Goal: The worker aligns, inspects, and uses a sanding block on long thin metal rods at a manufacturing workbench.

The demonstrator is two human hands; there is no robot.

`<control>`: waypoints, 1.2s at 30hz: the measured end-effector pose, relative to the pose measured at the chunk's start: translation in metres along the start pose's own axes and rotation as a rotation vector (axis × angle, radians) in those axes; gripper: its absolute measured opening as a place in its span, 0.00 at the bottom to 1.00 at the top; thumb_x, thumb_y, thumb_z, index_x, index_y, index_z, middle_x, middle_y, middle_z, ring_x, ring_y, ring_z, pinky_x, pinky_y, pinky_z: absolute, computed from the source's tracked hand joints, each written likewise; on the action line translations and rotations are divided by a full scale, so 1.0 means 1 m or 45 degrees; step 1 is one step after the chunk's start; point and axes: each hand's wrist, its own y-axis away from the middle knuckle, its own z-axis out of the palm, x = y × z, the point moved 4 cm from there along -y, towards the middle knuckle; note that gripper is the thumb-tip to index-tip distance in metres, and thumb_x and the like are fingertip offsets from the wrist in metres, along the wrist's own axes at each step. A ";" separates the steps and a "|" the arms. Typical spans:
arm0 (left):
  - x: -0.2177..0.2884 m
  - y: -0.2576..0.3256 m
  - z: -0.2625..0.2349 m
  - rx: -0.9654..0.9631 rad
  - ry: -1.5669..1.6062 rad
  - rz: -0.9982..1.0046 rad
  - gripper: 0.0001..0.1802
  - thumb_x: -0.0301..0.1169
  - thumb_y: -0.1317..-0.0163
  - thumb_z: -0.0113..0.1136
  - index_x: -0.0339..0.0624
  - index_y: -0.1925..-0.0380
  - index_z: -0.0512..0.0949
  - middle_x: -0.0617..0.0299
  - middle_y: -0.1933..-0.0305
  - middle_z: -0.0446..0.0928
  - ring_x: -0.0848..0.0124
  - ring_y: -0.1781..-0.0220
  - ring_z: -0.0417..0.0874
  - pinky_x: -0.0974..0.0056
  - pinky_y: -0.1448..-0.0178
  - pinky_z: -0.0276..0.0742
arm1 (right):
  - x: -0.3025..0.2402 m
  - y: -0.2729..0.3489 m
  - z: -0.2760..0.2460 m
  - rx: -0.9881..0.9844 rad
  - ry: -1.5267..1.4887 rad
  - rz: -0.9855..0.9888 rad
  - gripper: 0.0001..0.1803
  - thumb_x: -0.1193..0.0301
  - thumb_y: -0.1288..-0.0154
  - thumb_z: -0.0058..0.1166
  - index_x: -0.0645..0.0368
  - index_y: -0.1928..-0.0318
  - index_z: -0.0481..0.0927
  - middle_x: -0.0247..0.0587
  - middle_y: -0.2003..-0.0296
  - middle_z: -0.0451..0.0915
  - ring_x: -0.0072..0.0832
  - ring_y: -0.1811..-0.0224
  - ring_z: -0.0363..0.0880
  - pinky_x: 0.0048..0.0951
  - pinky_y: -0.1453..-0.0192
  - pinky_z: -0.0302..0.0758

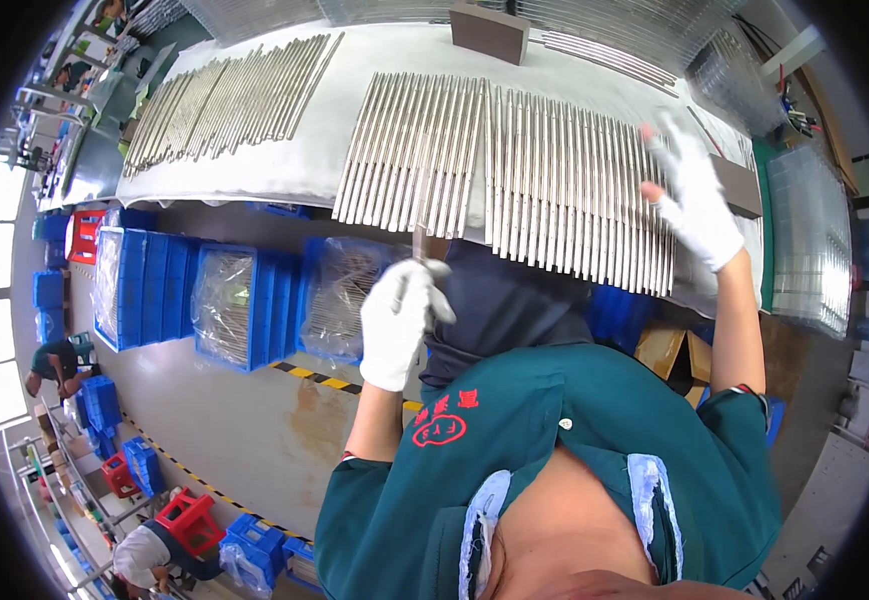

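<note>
In my gloved left hand (399,318) is the near end of a thin metal rod (420,240), pinched at the table's front edge. Its far part reaches over a row of shiny stepped metal rods (394,130) lying side by side. A second row of the same rods (574,180) lies just to the right, with a narrow gap between the two. My right hand (696,195) hovers at the right end of that second row, fingers spread and seemingly holding nothing. Its white glove leaves some fingertips bare.
More rods (224,100) lie on the white-covered table (294,165) at the left. A dark block (489,35) stands at the back, another (736,187) beyond my right hand. Clear plastic trays (809,240) stand at the right. Blue crates (144,290) line the floor; people work farther left.
</note>
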 end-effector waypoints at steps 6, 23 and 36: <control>0.049 -0.036 0.000 0.079 0.465 0.327 0.04 0.27 0.32 0.54 0.39 0.60 0.75 0.59 0.65 0.80 0.78 0.69 0.79 0.72 0.61 0.75 | -0.016 -0.015 0.026 -0.058 0.004 -0.222 0.32 0.47 0.32 0.39 0.47 0.32 0.62 0.51 0.31 0.57 0.50 0.28 0.52 0.49 0.25 0.46; 0.036 -0.165 0.056 -0.624 -1.323 1.283 0.10 0.24 0.42 0.47 0.38 0.62 0.76 0.50 0.48 0.77 0.55 0.45 0.77 0.59 0.41 0.73 | -0.017 -0.015 0.039 -0.146 -0.078 -0.169 0.31 0.47 0.32 0.41 0.50 0.34 0.67 0.47 0.31 0.58 0.51 0.29 0.54 0.48 0.26 0.47; 0.044 -0.060 0.003 0.011 -0.776 0.822 0.15 0.23 0.41 0.58 0.38 0.52 0.78 0.51 0.54 0.79 0.59 0.50 0.80 0.61 0.45 0.75 | -0.021 -0.036 0.035 -0.117 -0.116 -0.218 0.32 0.47 0.30 0.38 0.51 0.33 0.65 0.48 0.32 0.60 0.47 0.30 0.57 0.44 0.27 0.51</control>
